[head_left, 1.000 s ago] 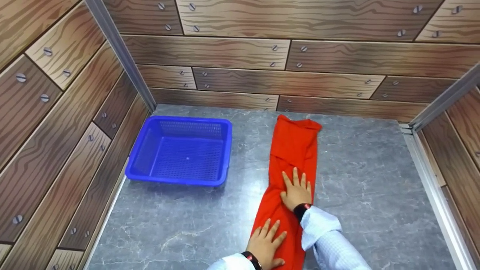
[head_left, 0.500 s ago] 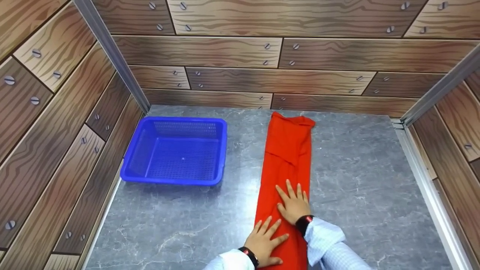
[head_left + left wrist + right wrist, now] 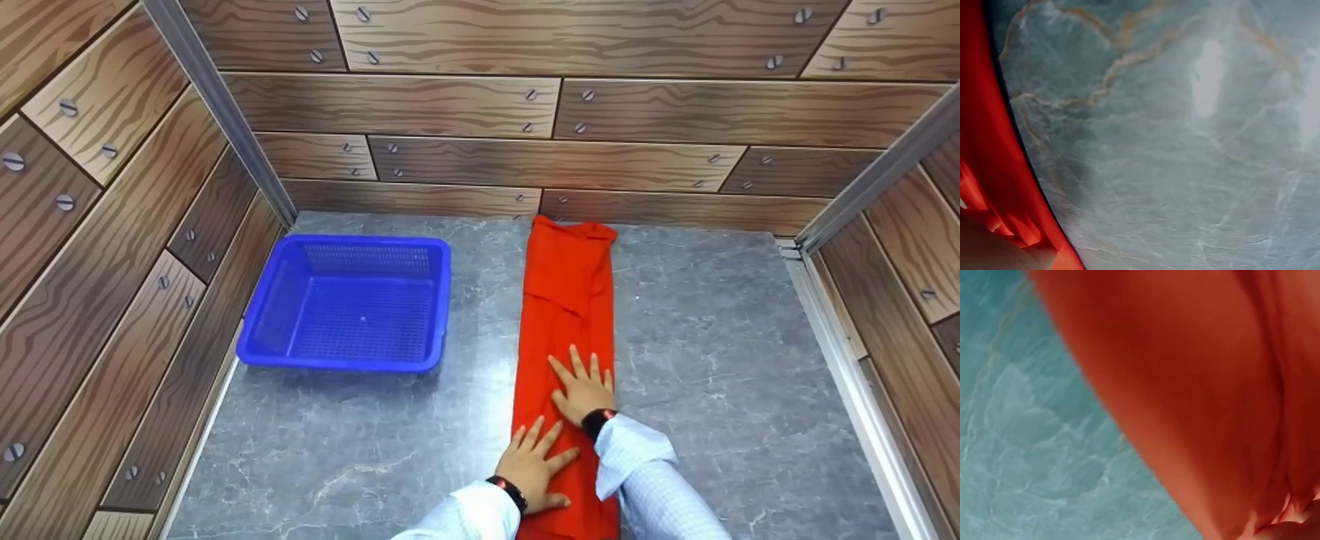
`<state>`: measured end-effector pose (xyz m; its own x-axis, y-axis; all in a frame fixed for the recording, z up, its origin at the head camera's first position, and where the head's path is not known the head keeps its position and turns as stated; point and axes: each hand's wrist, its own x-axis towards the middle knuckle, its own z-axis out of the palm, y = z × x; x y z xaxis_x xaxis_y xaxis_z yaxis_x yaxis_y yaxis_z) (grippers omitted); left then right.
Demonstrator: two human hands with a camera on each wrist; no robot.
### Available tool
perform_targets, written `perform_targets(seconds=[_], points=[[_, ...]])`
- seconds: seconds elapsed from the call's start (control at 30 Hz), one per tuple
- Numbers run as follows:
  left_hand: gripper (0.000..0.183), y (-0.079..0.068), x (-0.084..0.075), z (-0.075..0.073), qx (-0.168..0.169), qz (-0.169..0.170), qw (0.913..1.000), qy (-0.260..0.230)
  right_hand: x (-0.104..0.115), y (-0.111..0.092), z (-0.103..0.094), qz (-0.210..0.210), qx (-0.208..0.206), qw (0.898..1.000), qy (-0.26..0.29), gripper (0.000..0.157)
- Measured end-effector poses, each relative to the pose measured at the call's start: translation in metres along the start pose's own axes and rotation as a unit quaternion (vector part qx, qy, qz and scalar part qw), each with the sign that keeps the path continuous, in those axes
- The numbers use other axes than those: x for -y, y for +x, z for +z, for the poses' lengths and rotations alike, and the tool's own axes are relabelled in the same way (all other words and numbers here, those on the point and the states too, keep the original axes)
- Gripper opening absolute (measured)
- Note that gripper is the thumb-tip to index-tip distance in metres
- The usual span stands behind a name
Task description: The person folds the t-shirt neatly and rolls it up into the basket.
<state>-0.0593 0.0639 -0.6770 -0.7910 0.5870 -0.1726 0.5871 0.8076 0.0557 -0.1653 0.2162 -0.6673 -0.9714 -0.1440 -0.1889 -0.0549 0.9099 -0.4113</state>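
A long red piece of folded clothing [image 3: 566, 262] lies as a narrow strip on the grey marbled surface, its far end close to the back wall. My left hand [image 3: 529, 466] rests on its near part, fingers spread. Slightly farther along, toward the strip's right edge, my right hand [image 3: 585, 394] presses on the fabric with its fingers spread too. In the left wrist view the cloth's edge [image 3: 1005, 152] runs down the left side, with part of the hand at the bottom corner. Fabric [image 3: 1185, 394] fills most of the right wrist view.
An empty blue plastic basket [image 3: 442, 307] with perforated walls stands to the left of the clothing. Wood-patterned panels [image 3: 450, 105] with metal corner profiles wall in the back and both sides. The marbled surface [image 3: 720, 360] extends on both sides of the strip.
The red clothing has become straighter and smoother along its left edge and has shifted slightly toward the back wall. My right hand slid back toward the left one, then both moved forward a little.
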Motion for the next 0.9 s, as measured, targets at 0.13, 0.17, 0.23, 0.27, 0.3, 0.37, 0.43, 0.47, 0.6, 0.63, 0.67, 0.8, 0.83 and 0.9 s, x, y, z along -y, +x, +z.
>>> perform_targets(seconds=[0.13,0.17,0.23,0.27,0.3,0.37,0.43,0.47,0.6,0.63,0.67,0.8,0.83,0.9], points=[[0.066,-0.005,0.007,0.002,-0.06,-0.001,0.9971,-0.048,-0.006,-0.002,-0.011,0.02,-0.072,0.987,0.143,0.052],[0.062,-0.007,0.01,0.003,-0.085,-0.008,0.994,-0.069,-0.011,-0.004,-0.014,0.029,-0.096,0.979,0.179,0.05],[0.054,-0.011,0.017,0.005,-0.144,-0.034,0.9815,-0.122,-0.021,-0.011,-0.023,0.053,-0.133,0.96,0.243,0.046],[0.05,-0.014,0.021,0.006,-0.172,-0.055,0.9714,-0.155,-0.026,-0.016,-0.028,0.071,-0.141,0.95,0.27,0.046],[0.046,-0.017,0.025,0.006,-0.194,-0.078,0.9588,-0.192,-0.031,-0.022,-0.032,0.09,-0.139,0.939,0.301,0.046],[0.042,-0.023,0.031,0.005,-0.226,-0.123,0.9247,-0.28,-0.041,-0.037,-0.038,0.133,-0.113,0.911,0.372,0.048],[0.041,-0.03,0.033,0.004,-0.23,-0.167,0.8811,-0.378,-0.047,-0.055,-0.038,0.171,-0.076,0.875,0.447,0.05],[0.041,-0.034,0.032,0.003,-0.224,-0.187,0.8571,-0.424,-0.049,-0.064,-0.036,0.189,-0.059,0.857,0.475,0.051],[0.043,-0.045,0.023,-0.003,-0.178,-0.244,0.7776,-0.552,-0.05,-0.095,-0.02,0.234,-0.02,0.822,0.518,0.049],[0.042,-0.047,0.02,-0.004,-0.167,-0.252,0.7678,-0.565,-0.048,-0.101,-0.016,0.24,-0.016,0.824,0.514,0.047],[0.042,-0.048,0.017,-0.005,-0.155,-0.257,0.7629,-0.573,-0.047,-0.106,-0.012,0.245,-0.012,0.826,0.507,0.045],[0.035,-0.052,0.008,-0.008,-0.114,-0.256,0.779,-0.561,-0.04,-0.124,-0.001,0.248,-0.003,0.849,0.467,0.026],[0.032,-0.052,0.007,-0.009,-0.102,-0.254,0.7867,-0.554,-0.039,-0.127,0.001,0.243,0.001,0.858,0.453,0.023],[0.024,-0.054,0.006,-0.009,-0.078,-0.241,0.8034,-0.539,-0.036,-0.135,0.004,0.228,0.008,0.877,0.422,0.019]])
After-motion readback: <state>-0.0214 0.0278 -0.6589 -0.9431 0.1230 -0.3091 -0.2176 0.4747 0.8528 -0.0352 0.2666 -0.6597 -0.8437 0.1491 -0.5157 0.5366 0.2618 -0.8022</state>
